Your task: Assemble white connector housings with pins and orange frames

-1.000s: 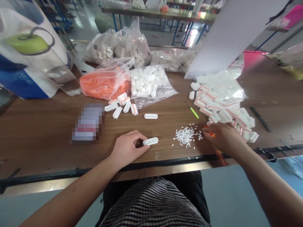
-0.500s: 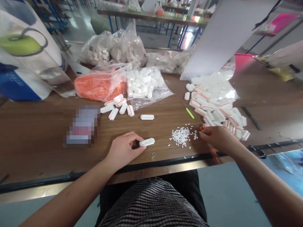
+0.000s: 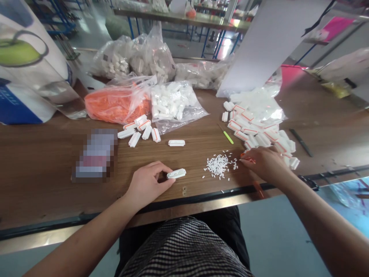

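White plastic, a slim block (image 3: 176,174) with rows of small holes, has one end clamped between the thumb and fingers of my left hand (image 3: 150,181), left of the peg heap (image 3: 217,166). Its free end points toward the heap, with a stretch of brown tabletop (image 3: 194,171) between them. My right hand (image 3: 261,163) is just right of the heap, fingertips together at some orange strips (image 3: 242,154); I cannot tell whether they grip one. Nearer me than the heap runs the black edging (image 3: 178,202), with two loose pegs (image 3: 222,191) close to it. Beyond the heap lies a green-handled tool (image 3: 228,137); beyond and left, a second block (image 3: 177,143), wood showing all round. Beyond and right, orange-lined blocks (image 3: 262,139) crowd up to my right hand.
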Action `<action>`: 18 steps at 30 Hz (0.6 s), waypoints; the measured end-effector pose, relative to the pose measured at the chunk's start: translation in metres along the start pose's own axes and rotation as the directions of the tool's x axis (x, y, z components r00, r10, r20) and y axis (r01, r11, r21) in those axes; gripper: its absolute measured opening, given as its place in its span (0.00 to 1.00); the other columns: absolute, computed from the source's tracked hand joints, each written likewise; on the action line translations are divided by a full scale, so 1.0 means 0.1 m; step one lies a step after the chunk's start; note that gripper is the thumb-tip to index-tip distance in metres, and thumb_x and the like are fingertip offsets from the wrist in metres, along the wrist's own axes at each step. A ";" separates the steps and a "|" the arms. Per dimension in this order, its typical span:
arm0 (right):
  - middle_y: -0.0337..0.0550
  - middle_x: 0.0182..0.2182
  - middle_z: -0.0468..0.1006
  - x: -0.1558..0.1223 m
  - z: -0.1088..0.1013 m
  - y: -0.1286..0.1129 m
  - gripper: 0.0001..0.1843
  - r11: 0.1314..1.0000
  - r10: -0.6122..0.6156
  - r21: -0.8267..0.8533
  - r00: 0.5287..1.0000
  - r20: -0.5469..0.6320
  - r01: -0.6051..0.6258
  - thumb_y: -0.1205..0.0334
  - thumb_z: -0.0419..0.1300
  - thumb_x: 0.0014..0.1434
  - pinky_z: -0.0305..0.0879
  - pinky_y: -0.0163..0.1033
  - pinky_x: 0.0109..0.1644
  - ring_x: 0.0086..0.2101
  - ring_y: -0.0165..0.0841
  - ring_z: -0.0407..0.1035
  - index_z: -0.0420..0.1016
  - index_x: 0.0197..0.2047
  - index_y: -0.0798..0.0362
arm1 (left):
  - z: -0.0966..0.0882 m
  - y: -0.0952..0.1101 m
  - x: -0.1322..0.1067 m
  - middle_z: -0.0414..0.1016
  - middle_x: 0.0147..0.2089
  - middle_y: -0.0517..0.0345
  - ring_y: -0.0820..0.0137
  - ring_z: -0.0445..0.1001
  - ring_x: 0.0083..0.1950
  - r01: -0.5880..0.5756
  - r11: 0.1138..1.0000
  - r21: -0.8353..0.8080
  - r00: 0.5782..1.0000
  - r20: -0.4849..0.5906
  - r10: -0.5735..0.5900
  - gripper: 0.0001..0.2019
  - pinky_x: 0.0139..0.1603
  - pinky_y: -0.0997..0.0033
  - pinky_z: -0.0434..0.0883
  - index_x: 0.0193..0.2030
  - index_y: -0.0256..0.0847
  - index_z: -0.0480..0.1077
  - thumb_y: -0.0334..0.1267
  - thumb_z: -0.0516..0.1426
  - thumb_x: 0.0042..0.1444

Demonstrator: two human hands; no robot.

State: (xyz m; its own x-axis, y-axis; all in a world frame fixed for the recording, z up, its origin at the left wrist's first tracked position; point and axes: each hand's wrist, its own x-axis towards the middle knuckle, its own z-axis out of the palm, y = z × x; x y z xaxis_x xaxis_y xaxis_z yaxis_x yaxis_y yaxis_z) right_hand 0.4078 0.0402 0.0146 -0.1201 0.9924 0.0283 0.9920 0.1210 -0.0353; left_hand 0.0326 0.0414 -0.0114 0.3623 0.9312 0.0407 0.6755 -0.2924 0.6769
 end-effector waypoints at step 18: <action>0.40 0.31 0.84 -0.04 -0.05 -0.06 0.13 0.988 0.065 0.132 0.989 0.131 -0.082 0.57 0.56 0.56 0.64 0.41 0.36 0.30 0.37 0.75 0.82 0.28 0.47 | 0.00 -0.01 0.00 0.63 0.25 0.67 0.76 0.61 0.25 0.014 1.000 -0.008 1.000 0.024 -0.014 0.05 0.28 0.74 0.59 0.35 0.45 0.78 0.40 0.63 0.51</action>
State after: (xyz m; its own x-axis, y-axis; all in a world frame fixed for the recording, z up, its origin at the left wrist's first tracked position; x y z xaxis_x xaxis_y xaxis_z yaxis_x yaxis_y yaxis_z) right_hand 0.4028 0.0350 0.0193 -0.0593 0.9926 -0.1056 0.9847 0.0408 -0.1691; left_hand 0.0321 0.0419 -0.0121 0.3683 0.9296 0.0139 0.6752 -0.2778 0.6833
